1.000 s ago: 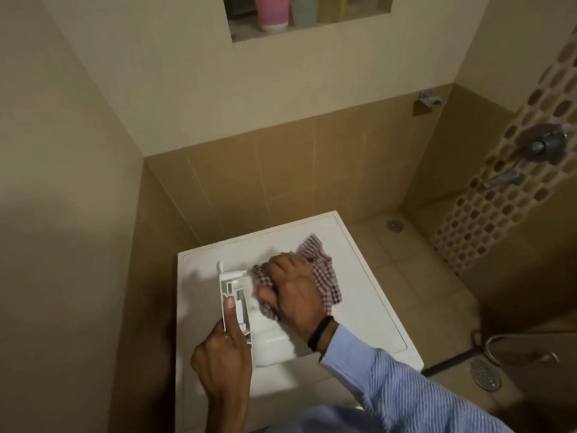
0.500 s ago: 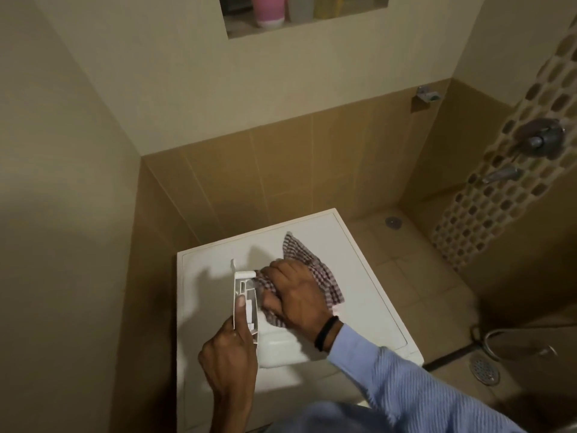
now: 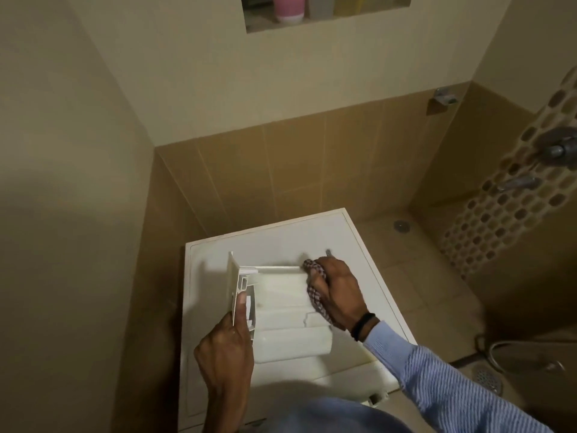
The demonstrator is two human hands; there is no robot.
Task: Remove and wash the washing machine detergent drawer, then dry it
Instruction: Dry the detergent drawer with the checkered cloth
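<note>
The drying step is in hand. The detergent drawer [image 3: 287, 310] lies on top of the washing machine [image 3: 359, 245], near the middle of the lid, its front panel standing up at the left end and its ribbed white body running to the right. The left hand [image 3: 226, 354] is clamped on that front panel, thumb laid along its near edge, holding the drawer steady. The right hand [image 3: 338, 295] is closed around a bunched checked cloth [image 3: 315, 295] and presses it against the right end of the drawer's body. By my judgement the outer shell is getting wiped, so the next move calls for drawing the cloth across the ribs toward the left, then turning the drawer to reach its inner compartments, which are not visible from here
</note>
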